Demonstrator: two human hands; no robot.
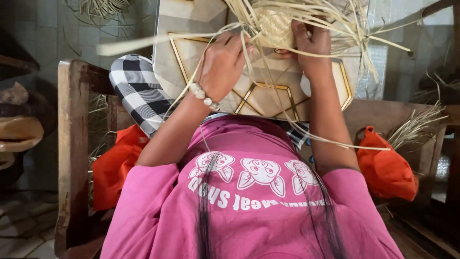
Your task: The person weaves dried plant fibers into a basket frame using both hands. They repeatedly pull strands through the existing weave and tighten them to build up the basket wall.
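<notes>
A small woven piece of pale straw (275, 26) lies on a beige cushion with gold hexagon lines (268, 93) on my lap. Many loose straw strips (335, 19) fan out from it. My left hand (221, 62), with a bead bracelet at the wrist, is closed on a few strips at the weave's left side. My right hand (311, 41) pinches strips at the weave's right edge. Long strands hang down across both forearms.
A black-and-white checked cloth (136, 93) lies left of the cushion. Orange fabric (115, 163) sits at my left hip, and an orange bag (385, 168) at my right. I sit in a wooden chair (72, 144). Straw bundles (417, 124) lie at the right, and tiled floor beyond.
</notes>
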